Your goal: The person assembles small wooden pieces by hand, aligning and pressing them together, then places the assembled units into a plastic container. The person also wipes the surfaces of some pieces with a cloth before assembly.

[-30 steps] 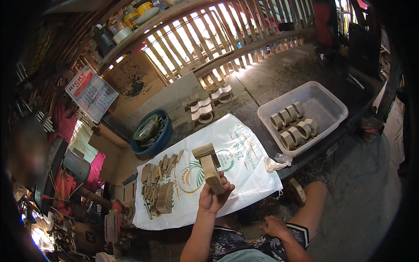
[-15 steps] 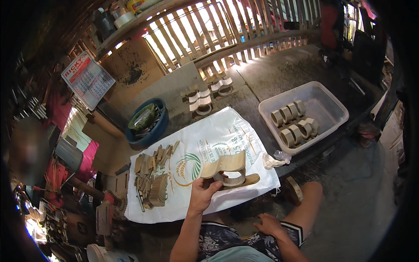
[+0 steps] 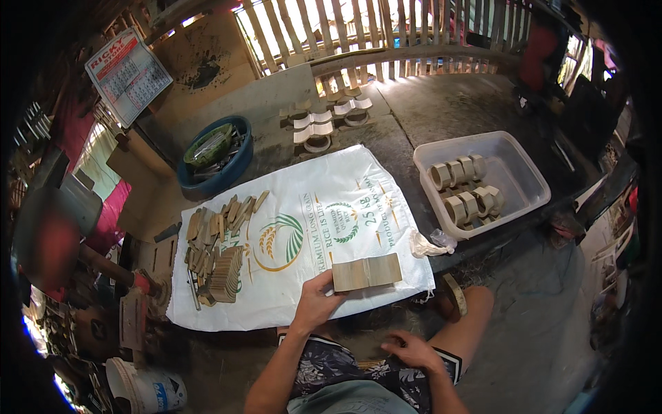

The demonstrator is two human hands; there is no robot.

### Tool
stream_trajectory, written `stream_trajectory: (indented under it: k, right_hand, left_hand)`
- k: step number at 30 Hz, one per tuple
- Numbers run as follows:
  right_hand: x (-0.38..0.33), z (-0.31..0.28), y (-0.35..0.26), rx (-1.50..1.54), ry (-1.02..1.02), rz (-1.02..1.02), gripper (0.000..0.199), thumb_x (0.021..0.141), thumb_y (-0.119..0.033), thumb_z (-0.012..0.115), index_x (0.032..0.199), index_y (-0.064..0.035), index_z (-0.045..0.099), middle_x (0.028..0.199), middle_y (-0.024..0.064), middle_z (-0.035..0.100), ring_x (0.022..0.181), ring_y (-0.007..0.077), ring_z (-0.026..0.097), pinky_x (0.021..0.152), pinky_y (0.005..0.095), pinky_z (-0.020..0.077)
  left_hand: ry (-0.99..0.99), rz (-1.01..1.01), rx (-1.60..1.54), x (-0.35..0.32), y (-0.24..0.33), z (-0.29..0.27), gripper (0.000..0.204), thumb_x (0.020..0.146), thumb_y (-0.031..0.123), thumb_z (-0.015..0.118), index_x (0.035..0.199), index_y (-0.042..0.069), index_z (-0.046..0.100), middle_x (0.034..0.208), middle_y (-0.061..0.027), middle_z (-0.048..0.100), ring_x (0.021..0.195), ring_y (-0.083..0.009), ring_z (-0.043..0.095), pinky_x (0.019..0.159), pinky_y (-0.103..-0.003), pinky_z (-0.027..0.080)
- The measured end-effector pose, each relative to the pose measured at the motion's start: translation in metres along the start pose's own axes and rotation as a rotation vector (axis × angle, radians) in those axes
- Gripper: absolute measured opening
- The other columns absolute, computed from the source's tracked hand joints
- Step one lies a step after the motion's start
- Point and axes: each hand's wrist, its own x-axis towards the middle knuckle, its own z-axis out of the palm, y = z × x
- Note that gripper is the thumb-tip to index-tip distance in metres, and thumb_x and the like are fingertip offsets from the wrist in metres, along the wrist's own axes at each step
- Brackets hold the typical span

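My left hand is closed on the left end of a wooden stand, holding it above the near edge of a white printed sack. The stand's double-curved top faces me, with a groove down its middle, and hides the parts beneath. My right hand rests by my lap with its fingers loosely apart and nothing in it. To the left on the sack lie a heap of small wooden strips and a ridged wooden block.
Similar wooden stands are at the back of the dark table. A clear plastic bin with wooden rings stands right, a blue basin left. A crumpled plastic bag lies by the sack's edge. A curved wooden piece is near my knee.
The stand in my left hand has tilted, so its top now faces me and its ring and base are hidden. My view has shifted slightly. The right hand remains by my lap.
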Motion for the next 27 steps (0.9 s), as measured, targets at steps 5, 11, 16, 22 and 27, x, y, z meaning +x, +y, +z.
stream_trajectory:
  k: [5, 11, 16, 22, 27]
  right_hand:
    - [-0.008, -0.054, -0.067, 0.506, 0.318, -0.074, 0.02, 0.099, -0.019, 0.067, 0.103, 0.0004, 0.069, 0.08, 0.002, 0.066, 0.078, 0.0075, 0.06, 0.069, 0.0267, 0.0489]
    - [0.044, -0.087, -0.135, 0.574, 0.399, -0.139, 0.031, 0.097, -0.022, 0.071, 0.115, 0.0034, 0.067, 0.091, 0.0001, 0.062, 0.08, 0.006, 0.052, 0.072, 0.023, 0.044]
    - [0.065, -0.089, -0.156, 0.521, 0.203, -0.13, 0.039, 0.092, -0.025, 0.077, 0.117, 0.003, 0.066, 0.093, 0.0019, 0.063, 0.082, 0.0086, 0.054, 0.073, 0.0254, 0.0448]
    - [0.072, -0.088, -0.158, 0.498, 0.143, -0.106, 0.038, 0.089, -0.025, 0.081, 0.112, 0.0014, 0.066, 0.097, 0.0045, 0.066, 0.089, 0.0104, 0.058, 0.079, 0.0267, 0.0477]
    - [0.07, -0.088, -0.16, 0.48, 0.128, -0.074, 0.037, 0.088, -0.024, 0.082, 0.11, 0.0012, 0.066, 0.095, 0.0052, 0.067, 0.086, 0.0105, 0.06, 0.077, 0.0266, 0.0491]
  left_hand:
    - [-0.058, -0.009, -0.002, -0.002, -0.007, -0.006, 0.037, 0.087, 0.0, 0.073, 0.124, -0.003, 0.067, 0.114, -0.0107, 0.073, 0.107, -0.0154, 0.066, 0.098, -0.032, 0.052]
    - [-0.121, 0.062, 0.044, 0.0, -0.005, -0.014, 0.038, 0.087, -0.009, 0.062, 0.125, -0.005, 0.064, 0.119, -0.0134, 0.069, 0.107, -0.0205, 0.068, 0.099, -0.031, 0.051]
    - [0.051, -0.024, -0.169, 0.001, 0.003, -0.023, 0.032, 0.098, -0.001, 0.054, 0.13, -0.004, 0.062, 0.112, -0.0115, 0.066, 0.094, -0.0171, 0.065, 0.085, -0.03, 0.053]
    - [-0.048, -0.395, -0.69, 0.01, 0.021, -0.022, 0.034, 0.104, 0.02, 0.06, 0.129, -0.003, 0.063, 0.098, -0.0048, 0.064, 0.079, -0.0088, 0.058, 0.066, -0.025, 0.046]
    - [-0.111, -0.457, -0.47, 0.019, 0.032, -0.012, 0.037, 0.098, 0.019, 0.069, 0.126, -0.004, 0.064, 0.101, -0.0068, 0.067, 0.083, -0.0112, 0.06, 0.067, -0.027, 0.049]
